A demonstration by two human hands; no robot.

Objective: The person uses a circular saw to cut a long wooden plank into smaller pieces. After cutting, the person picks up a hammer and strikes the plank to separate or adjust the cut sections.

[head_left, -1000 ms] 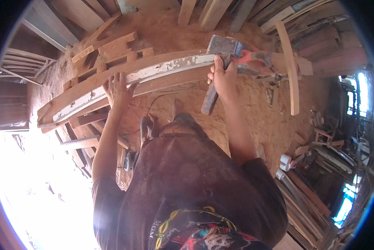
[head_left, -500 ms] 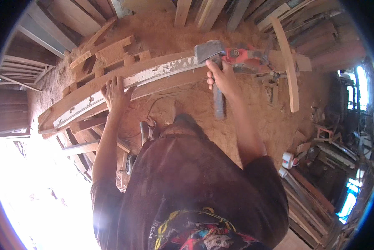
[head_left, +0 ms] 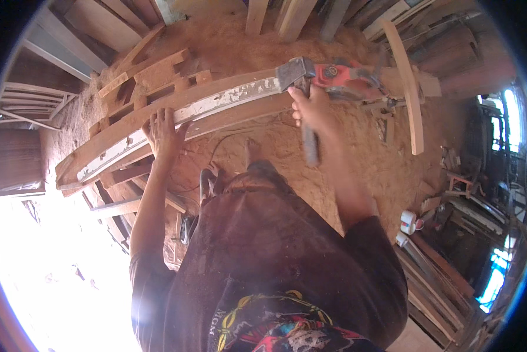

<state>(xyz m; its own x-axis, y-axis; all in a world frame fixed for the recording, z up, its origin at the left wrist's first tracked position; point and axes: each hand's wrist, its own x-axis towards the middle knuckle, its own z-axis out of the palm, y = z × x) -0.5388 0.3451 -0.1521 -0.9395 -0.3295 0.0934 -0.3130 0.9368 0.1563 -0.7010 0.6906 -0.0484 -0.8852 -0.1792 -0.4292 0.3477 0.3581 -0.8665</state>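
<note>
A long wooden strip (head_left: pixel 228 97) with flaking white paint lies along a brown timber beam (head_left: pixel 93 151). My left hand (head_left: pixel 162 134) grips this strip left of its middle, with the fingers over it and the thumb on the near side. My right hand (head_left: pixel 315 110) is closed high on the handle of a hatchet (head_left: pixel 296 71). The hatchet's heavy dark metal head is at the strip's right end; whether they touch cannot be told. Its handle hangs down below my fist. Just right of the head, a red power tool (head_left: pixel 345 76) rests on the beam.
A pale curved board (head_left: pixel 405 88) lies across the beam's right end. Notched wood pieces (head_left: pixel 164 67) lie behind the beam. Sawdust covers the floor (head_left: pixel 275 138). Planks (head_left: pixel 431 287) and white containers (head_left: pixel 408 222) stand at the lower right.
My right hand has turned the hatchet slightly, and its head sits at a different angle. My left hand has stayed in place on the strip.
</note>
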